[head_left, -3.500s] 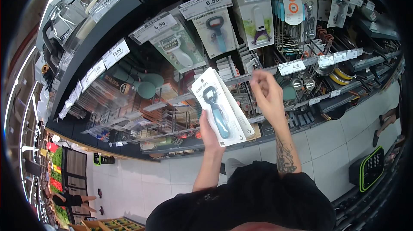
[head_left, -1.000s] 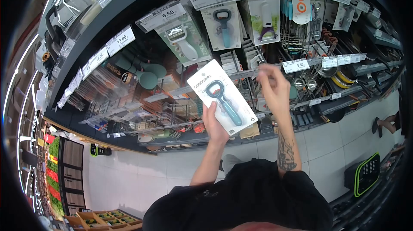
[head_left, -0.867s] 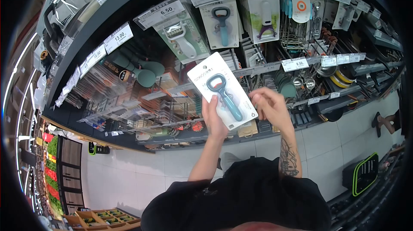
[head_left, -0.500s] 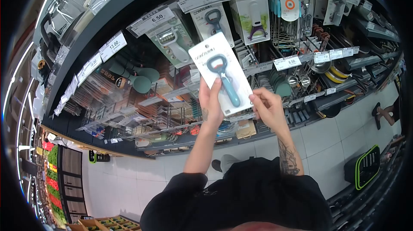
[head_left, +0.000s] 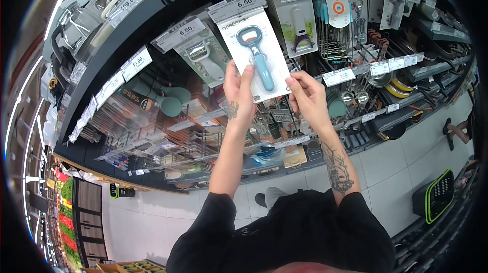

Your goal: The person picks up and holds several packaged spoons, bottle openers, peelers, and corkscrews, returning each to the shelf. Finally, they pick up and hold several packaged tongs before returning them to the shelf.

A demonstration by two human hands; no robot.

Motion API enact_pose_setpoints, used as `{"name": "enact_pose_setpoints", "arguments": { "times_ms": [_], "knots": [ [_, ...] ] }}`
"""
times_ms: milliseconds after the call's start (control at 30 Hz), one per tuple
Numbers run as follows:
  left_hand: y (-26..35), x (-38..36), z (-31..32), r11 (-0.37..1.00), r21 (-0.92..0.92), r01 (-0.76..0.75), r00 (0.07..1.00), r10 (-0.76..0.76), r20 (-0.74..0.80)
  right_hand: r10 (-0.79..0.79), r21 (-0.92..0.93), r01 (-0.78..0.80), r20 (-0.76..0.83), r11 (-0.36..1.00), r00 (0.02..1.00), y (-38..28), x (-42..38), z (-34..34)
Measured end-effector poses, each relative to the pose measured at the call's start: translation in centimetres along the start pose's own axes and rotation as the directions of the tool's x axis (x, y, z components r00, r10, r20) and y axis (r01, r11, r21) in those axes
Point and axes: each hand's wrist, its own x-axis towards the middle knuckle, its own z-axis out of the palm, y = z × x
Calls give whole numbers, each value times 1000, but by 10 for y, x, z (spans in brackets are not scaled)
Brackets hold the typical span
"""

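Both hands hold up a white blister card with what looks like a bottle opener [head_left: 263,72], its dark looped head at the top and blue-teal handle below. The card tilts slightly, and its top reaches the 6.50 price tag [head_left: 238,5] on the rack. My left hand [head_left: 238,92] grips the card's lower left side, the thumb lying on the front. My right hand [head_left: 309,98] pinches the lower right edge between thumb and fingers. Left of the card hangs a packaged peeler-like tool [head_left: 204,62]; to its right is another carded tool with a purple end [head_left: 303,37].
Shelves carry green ladles [head_left: 173,104], pans with a yellow rim [head_left: 400,89] and several hanging utensils. A price rail [head_left: 339,76] runs across the front. On the tiled floor stand a green-rimmed black basket [head_left: 439,197] and another person's foot [head_left: 449,133] at the right.
Both hands have raised the carded opener up and slightly left, toward the rack's hanging row. The card now stands more upright and covers the similar opener that hung behind it.
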Motion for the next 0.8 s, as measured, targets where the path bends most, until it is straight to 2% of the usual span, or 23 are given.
{"name": "enact_pose_setpoints", "arguments": {
  "times_ms": [567, 800],
  "knots": [
    [-4, 13, 1, 1000, -2, -24, 1000, 24, -2, -24, 38, 27, -85, 999, 996, 5, 12, 5],
    [10, 11, 8, 997, 81, -9, 1000, 9, 4, -44, 69, 51, -112, 996, 993, 0, 8, 8]
  ]
}}
